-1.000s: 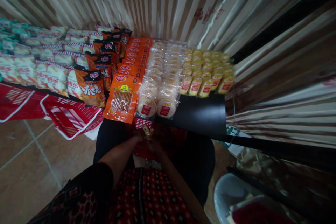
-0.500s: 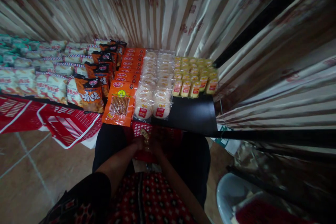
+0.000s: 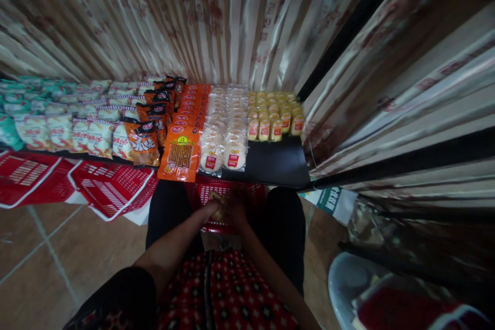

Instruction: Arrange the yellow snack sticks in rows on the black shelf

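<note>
Low between my knees, both hands are together over a red plastic basket (image 3: pixel 209 184). My left hand (image 3: pixel 210 209) is closed at the side of a small yellowish packet (image 3: pixel 217 197), whose print is too dim to read. Right beside it, my right hand (image 3: pixel 235 207) is curled in shadow; its fingers are dark, and what they hold is hidden. Just beyond, on a black shelf (image 3: pixel 270 165), stand orange snack packs (image 3: pixel 180 153), clear-wrapped round crackers (image 3: pixel 234 153) in two rows, and small yellow packets (image 3: pixel 276 129) in several rows.
Brown-orange bags (image 3: pixel 143 144), white bags (image 3: pixel 93 136) and green bags (image 3: pixel 10 131) fill the shelf's left part. Beneath them hang red baskets (image 3: pixel 112 185). Pleated curtains (image 3: pixel 240 20) back the shelf. A grey-blue basin (image 3: pixel 340 283) stands at lower right.
The view has shifted, so the shelf's right end sits further left and the basket shows more. Both hands stay together at the basket, and more of the yellowish packet shows between them.
</note>
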A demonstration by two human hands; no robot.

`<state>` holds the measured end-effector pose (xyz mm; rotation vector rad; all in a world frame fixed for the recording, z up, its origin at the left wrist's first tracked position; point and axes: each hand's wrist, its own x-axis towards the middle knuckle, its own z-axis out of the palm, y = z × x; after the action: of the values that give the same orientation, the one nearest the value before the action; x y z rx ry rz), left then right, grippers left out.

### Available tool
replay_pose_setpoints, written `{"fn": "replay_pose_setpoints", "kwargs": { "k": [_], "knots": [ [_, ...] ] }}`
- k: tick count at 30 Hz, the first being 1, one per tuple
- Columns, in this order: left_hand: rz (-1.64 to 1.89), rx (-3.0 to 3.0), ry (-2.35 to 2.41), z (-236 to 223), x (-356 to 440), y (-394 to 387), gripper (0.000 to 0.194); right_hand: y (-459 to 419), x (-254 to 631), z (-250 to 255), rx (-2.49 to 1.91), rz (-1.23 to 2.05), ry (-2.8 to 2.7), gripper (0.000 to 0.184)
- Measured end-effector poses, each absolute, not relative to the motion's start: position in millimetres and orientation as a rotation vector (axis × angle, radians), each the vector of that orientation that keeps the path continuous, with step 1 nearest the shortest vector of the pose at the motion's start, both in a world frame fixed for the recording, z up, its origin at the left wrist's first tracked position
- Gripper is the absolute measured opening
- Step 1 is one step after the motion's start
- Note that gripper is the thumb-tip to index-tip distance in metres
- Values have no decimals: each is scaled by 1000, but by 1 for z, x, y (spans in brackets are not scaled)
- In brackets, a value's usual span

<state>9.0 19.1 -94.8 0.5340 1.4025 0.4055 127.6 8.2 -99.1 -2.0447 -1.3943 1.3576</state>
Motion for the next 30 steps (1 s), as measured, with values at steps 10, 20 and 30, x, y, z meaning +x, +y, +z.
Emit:
{"fn": "replay_pose_setpoints", "kwargs": {
  "k": [10,20,30],
  "knots": [
    [512,498,1362,-57,19,10,11,-3,130,-81,-1905,1288,-1135,24],
    [581,539,1275,-38,16,14,14,-3,145,-64,-1757,1288,-932,14],
    [636,620,1156,-8,23,18,16,-8,157,-42,-1526,1374,-766,40]
  ]
}}
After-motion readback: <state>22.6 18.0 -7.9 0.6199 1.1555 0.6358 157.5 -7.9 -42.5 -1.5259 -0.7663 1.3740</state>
